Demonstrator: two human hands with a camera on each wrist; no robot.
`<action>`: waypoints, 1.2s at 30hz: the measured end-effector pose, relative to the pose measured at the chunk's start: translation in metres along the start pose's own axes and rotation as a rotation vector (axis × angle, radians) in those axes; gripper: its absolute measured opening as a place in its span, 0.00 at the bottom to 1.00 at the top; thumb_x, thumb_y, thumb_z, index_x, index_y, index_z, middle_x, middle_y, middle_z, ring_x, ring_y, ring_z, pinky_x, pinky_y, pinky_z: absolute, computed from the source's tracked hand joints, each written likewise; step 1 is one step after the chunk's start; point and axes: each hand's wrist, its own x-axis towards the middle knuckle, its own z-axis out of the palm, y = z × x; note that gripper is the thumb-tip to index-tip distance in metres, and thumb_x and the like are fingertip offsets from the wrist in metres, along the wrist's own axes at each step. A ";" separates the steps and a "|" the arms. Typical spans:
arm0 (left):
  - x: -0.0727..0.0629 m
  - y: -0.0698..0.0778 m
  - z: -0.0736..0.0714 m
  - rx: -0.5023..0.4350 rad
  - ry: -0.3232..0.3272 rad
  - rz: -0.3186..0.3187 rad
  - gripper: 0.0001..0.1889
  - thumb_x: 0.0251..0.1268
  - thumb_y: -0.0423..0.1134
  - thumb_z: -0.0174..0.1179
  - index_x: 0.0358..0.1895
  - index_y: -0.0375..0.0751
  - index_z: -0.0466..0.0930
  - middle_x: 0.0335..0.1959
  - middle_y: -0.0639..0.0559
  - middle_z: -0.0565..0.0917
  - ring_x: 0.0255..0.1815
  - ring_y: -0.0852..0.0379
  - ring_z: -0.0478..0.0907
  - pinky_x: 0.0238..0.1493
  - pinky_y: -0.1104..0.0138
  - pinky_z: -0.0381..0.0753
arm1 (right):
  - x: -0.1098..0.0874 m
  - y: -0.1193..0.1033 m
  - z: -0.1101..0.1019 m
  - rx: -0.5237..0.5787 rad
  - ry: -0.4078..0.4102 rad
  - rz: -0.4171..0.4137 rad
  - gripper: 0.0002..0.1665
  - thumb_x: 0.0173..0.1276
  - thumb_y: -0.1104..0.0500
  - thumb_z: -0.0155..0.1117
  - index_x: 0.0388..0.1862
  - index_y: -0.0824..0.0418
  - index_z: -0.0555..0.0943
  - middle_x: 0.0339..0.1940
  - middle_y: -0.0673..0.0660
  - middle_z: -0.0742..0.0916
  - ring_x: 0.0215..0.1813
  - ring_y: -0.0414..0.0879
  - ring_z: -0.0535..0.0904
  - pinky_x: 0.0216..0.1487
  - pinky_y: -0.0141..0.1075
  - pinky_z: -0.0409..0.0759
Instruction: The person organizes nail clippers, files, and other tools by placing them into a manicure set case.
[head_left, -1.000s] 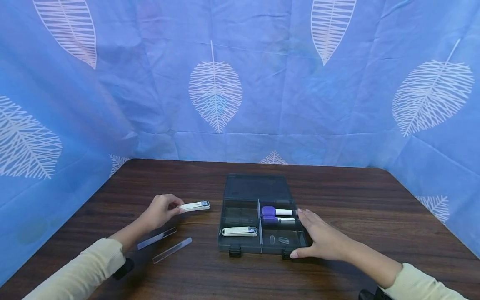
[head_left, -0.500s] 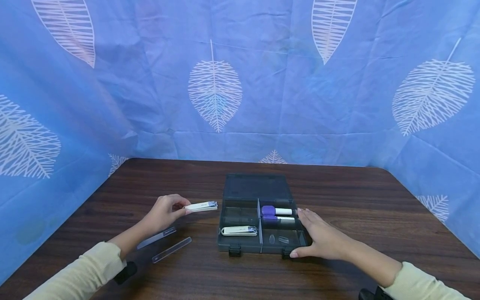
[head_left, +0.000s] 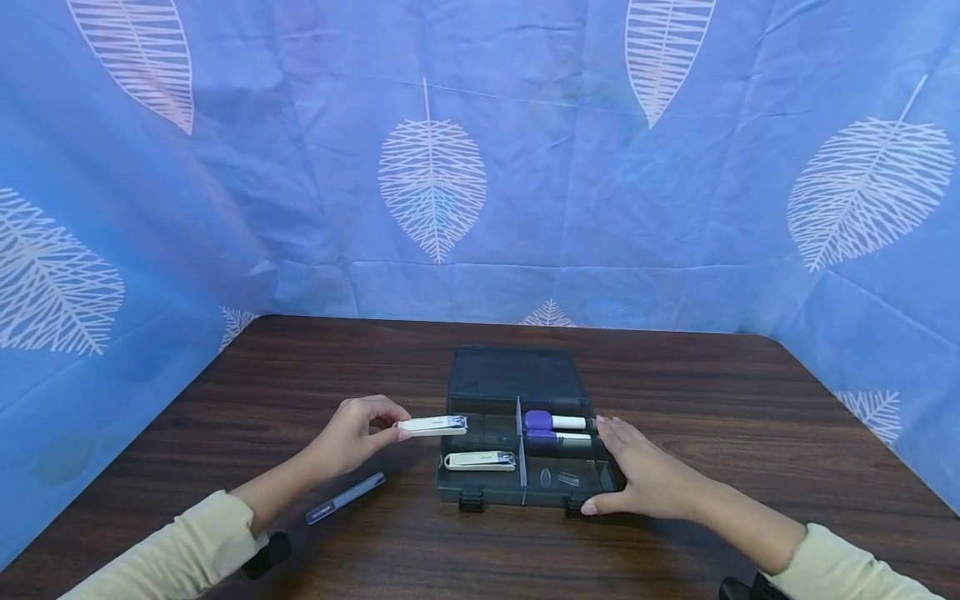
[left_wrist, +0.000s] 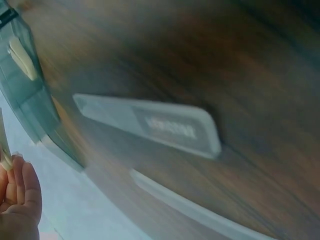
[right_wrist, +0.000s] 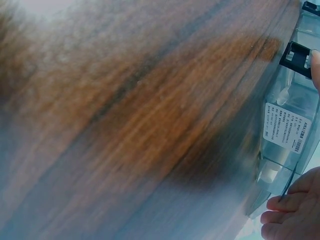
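My left hand (head_left: 358,435) pinches a white nail clipper (head_left: 432,426) by one end, its other end over the left rear compartment of a dark see-through box (head_left: 516,372). A second nail clipper (head_left: 480,461) lies in the front left compartment. My right hand (head_left: 651,482) rests along the box's right side, fingers extended, thumb by the front latch (head_left: 573,506). Two purple bottles with white caps, one here (head_left: 537,420), lie in the right rear part. Small clear nail-shaped pieces (head_left: 567,479) lie in front of them.
A flat clear strip with a printed label (head_left: 346,498) lies on the wooden table (head_left: 675,375) left of the box. Beside it in the left wrist view is another strip (left_wrist: 195,205), hidden by the left arm from the head. The box lid lies opened backward.
My left hand has carried the nail clipper rightward from the table to over the box's left edge. The forearm now covers one clear strip. My right hand has stayed at the box.
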 end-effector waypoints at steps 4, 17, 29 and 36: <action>0.000 0.005 0.005 -0.028 -0.027 0.024 0.05 0.58 0.32 0.62 0.36 0.36 0.83 0.33 0.50 0.83 0.29 0.67 0.75 0.30 0.74 0.79 | 0.000 0.000 0.000 -0.002 0.002 -0.003 0.70 0.47 0.26 0.62 0.70 0.75 0.51 0.71 0.74 0.58 0.71 0.71 0.51 0.63 0.65 0.57; 0.005 0.022 0.026 -0.044 -0.066 0.121 0.05 0.58 0.32 0.62 0.35 0.35 0.83 0.32 0.49 0.82 0.30 0.67 0.74 0.30 0.75 0.78 | -0.001 0.002 0.000 0.007 -0.006 0.000 0.70 0.47 0.26 0.62 0.70 0.75 0.51 0.71 0.75 0.58 0.71 0.71 0.50 0.63 0.65 0.57; 0.014 0.042 0.038 0.079 -0.203 0.194 0.06 0.58 0.33 0.62 0.36 0.35 0.83 0.30 0.51 0.81 0.26 0.69 0.68 0.26 0.77 0.72 | -0.002 0.001 -0.001 -0.007 -0.003 0.009 0.70 0.46 0.26 0.62 0.71 0.74 0.51 0.71 0.74 0.58 0.71 0.70 0.51 0.62 0.65 0.59; 0.016 0.042 0.038 0.126 -0.263 0.213 0.05 0.58 0.33 0.62 0.35 0.35 0.84 0.27 0.52 0.79 0.24 0.69 0.65 0.24 0.77 0.69 | 0.001 0.001 -0.001 -0.013 -0.009 0.003 0.71 0.46 0.25 0.62 0.71 0.75 0.50 0.71 0.74 0.58 0.71 0.70 0.51 0.63 0.65 0.57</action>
